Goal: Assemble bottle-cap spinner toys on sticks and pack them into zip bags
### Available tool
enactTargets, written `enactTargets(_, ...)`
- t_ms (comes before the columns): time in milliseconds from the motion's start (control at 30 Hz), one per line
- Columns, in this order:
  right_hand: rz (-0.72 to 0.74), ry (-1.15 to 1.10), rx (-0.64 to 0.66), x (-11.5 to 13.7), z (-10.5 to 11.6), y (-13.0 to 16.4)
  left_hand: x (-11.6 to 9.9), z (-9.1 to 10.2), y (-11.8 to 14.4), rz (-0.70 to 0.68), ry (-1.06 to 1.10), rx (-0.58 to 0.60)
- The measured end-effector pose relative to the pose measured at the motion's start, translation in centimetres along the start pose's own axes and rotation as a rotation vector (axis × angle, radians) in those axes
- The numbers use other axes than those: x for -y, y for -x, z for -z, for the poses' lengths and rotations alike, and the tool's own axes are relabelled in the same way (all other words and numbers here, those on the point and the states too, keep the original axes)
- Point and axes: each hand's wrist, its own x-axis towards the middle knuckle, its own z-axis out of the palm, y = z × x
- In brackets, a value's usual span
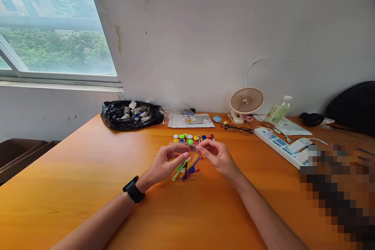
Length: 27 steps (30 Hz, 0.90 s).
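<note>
A small clear plastic bag (193, 177) hangs between my hands above the table. Inside it are thin plastic sticks and pieces (191, 170) in green, yellow, blue, red, white and black. My left hand (167, 161), with a black watch (134, 190) on its wrist, is closed at the bag's upper left side, thumb toward the fingers. On the other side, my right hand (218, 159) pinches the upper right edge. Just beyond the fingers, small round coloured pieces (190, 141) lie in rows on the table, partly hidden by my hands.
Along the wall stand a black plastic bag of cardboard tubes (131, 117), papers (172, 122), a beige clip fan (246, 101) and a bottle (277, 112). Glasses (237, 129) and a white power strip (281, 144) lie to the right on the wooden table (88, 187).
</note>
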Motion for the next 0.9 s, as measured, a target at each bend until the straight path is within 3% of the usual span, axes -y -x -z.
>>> enactTargets(133,-0.010,-0.080,-0.071,-0.6,-0.5,-0.3,-0.5,1.0,-0.5,-0.048,0.000,-0.148)
enactTargets(533,-0.079,-0.234,-0.047,-0.6,-0.5,-0.2,-0.5,2.9,-0.9,-0.022,0.061,-0.145)
enactTargets(900,-0.054,-0.244,-0.075,-0.7,-1.2,-0.1,-0.5,1.3,-0.7,-0.017,0.034,-0.263)
